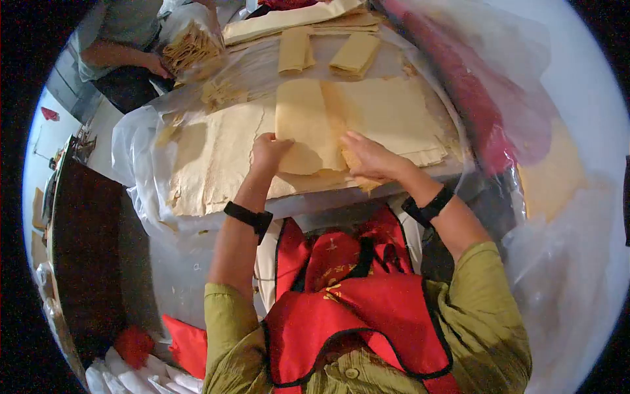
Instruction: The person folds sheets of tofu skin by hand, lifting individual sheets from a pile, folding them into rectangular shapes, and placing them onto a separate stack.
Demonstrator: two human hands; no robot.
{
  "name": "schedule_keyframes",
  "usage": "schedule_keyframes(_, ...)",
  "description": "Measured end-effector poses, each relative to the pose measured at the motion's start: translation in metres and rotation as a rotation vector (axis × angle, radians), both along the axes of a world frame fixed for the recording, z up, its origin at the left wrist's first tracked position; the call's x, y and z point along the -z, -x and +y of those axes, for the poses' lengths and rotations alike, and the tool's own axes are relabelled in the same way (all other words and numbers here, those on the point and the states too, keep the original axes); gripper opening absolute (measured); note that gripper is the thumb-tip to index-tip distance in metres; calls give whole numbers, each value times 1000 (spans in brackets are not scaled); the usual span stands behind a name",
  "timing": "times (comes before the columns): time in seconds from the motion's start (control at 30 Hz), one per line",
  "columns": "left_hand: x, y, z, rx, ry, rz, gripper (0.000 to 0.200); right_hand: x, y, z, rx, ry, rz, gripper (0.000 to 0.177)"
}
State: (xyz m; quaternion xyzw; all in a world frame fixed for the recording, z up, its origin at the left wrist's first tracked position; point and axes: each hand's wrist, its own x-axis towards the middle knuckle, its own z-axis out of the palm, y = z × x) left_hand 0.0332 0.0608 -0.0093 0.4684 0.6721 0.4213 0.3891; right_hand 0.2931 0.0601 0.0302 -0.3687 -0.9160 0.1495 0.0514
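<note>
A thin pale-yellow sheet (300, 128), folded and resembling tofu skin, lies on a wide layer of similar sheets (226, 148) across the table. My left hand (270, 152) pinches its lower left edge between thumb and fingers. At the lower right, my right hand (374, 159) closes around a bunched, darker yellow edge (352, 159); part of it sticks out below the fingers. A vertical crease shows in the sheet between my hands. Two folded bundles, a left one (296, 50) and a right one (355, 55), lie beyond it.
Long folded sheets (298, 23) are stacked at the far edge. Clear plastic (141, 148) hangs over the table's left side. At upper left, another person's hand (157, 65) is beside a bag of yellow strips (191, 47). Red material under plastic (472, 115) runs along the right.
</note>
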Motion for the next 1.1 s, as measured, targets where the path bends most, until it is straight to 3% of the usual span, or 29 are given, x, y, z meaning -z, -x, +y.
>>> schedule_keyframes(0.03,-1,-1,1,21,22,-151,34,-8,-2,-1,51,114,-27,79)
schedule_keyframes(0.1,-4,-5,1,68,68,-452,30,-6,-9,1,106,65,-38,77)
schedule_keyframes(0.2,-2,-12,2,-3,71,-578,25,-25,-4,-15,270,107,-72,68)
schedule_keyframes(0.23,-2,-13,2,-16,66,-564,25,-33,1,-25,334,142,-85,64)
schedule_keyframes(0.33,-5,-14,1,-17,40,-553,24,5,-3,-26,228,-321,125,30)
schedule_keyframes(0.43,-3,-7,1,17,28,-578,23,4,-8,-16,323,-115,0,48)
schedule_keyframes(0.63,2,-5,13,25,25,-584,21,20,-60,38,482,-167,150,28)
schedule_keyframes(0.7,-6,-2,25,95,29,-456,20,12,-86,54,659,133,548,20)
schedule_keyframes(0.8,-50,-17,42,103,-55,-520,19,-24,-107,46,775,376,1000,21)
schedule_keyframes(0.87,-102,-30,22,201,-272,-382,19,-26,-123,48,835,423,1243,24)
schedule_keyframes(0.97,-95,-5,18,470,-768,-130,19,-9,-142,53,769,510,1381,28)
schedule_keyframes(1.07,-87,17,-19,268,-294,-286,19,-20,-132,35,704,635,1470,31)
schedule_keyframes(1.1,-65,41,-28,315,-274,-196,19,-24,-126,30,659,635,1452,31)
